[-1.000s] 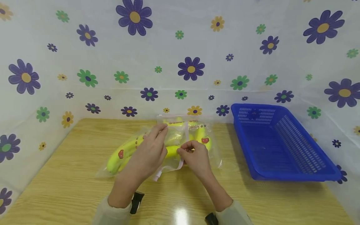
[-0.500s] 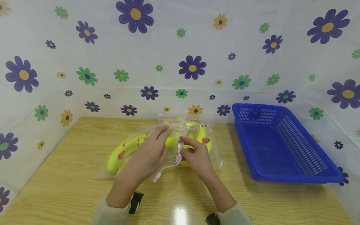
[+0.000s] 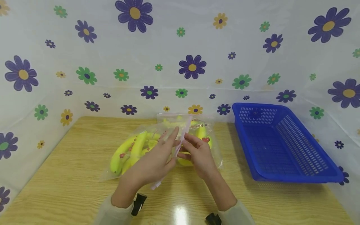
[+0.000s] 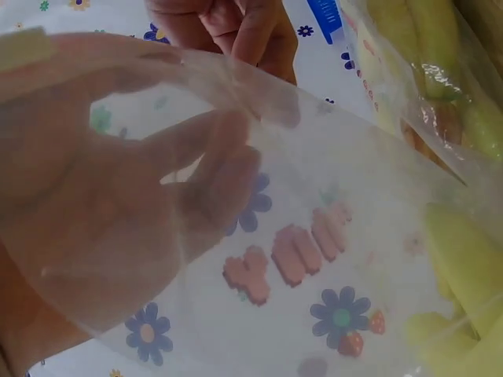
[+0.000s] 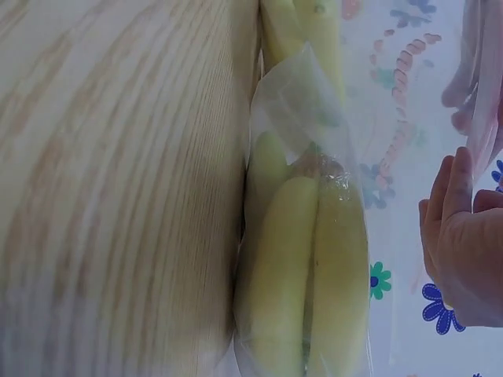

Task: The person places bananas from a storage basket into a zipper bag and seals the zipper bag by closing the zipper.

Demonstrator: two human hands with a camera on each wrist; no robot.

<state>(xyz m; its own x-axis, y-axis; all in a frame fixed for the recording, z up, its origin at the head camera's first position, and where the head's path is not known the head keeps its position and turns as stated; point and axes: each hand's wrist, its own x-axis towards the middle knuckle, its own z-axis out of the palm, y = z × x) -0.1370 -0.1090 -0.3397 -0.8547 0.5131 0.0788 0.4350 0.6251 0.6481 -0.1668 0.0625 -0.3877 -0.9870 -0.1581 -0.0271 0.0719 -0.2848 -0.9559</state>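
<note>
A clear zip bag [image 3: 161,134] with red printing and yellow bananas [image 3: 138,145] inside lies in front of me, its mouth raised between my hands. At its pale pink zip strip [image 3: 186,125], my right hand [image 3: 202,156] pinches the edge with thumb and forefinger. My left hand [image 3: 154,164] holds the same strip lower down, forefinger extended upward. The left wrist view shows that left hand [image 4: 102,181] through the film, thumb and fingertips close together. A second clear bag [image 3: 217,150] of bananas lies behind my right hand; this hand partly hides it.
A blue perforated basket [image 3: 281,178] stands at the right of the wooden table [image 3: 70,175]. White sheeting [image 3: 107,56] with printed flowers rises behind the table and along both sides.
The left hand has moved right to the zip strip, and its fingers have spread. The strip now stands more upright, and the bananas in the left bag show in a different arrangement.
</note>
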